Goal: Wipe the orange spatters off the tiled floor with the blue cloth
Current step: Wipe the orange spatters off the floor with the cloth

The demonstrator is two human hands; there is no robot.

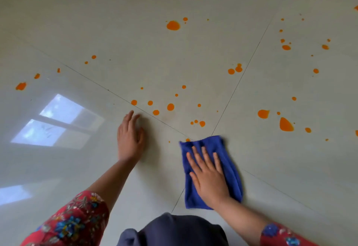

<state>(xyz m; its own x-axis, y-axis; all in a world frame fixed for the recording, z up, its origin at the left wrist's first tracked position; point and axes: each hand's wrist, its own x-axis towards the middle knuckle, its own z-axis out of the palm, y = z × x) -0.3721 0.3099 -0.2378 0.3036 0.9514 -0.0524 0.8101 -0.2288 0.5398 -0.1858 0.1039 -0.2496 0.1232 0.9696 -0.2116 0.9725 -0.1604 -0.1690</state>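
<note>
Glossy pale tiled floor (135,32) spreads all around you, with a window's bright reflection (56,121) shining at your left. Orange spatters (173,25) dot the tiles ahead and out to both sides. Your right hand (210,178) lies flat with straight fingers, pressing the folded blue terry cloth (205,142) down just below the grout crossing, and one small drop touches its far edge. Your left hand (130,139) rests open on the tile, apart from the cloth, fingertips just short of the nearest drops.
</note>
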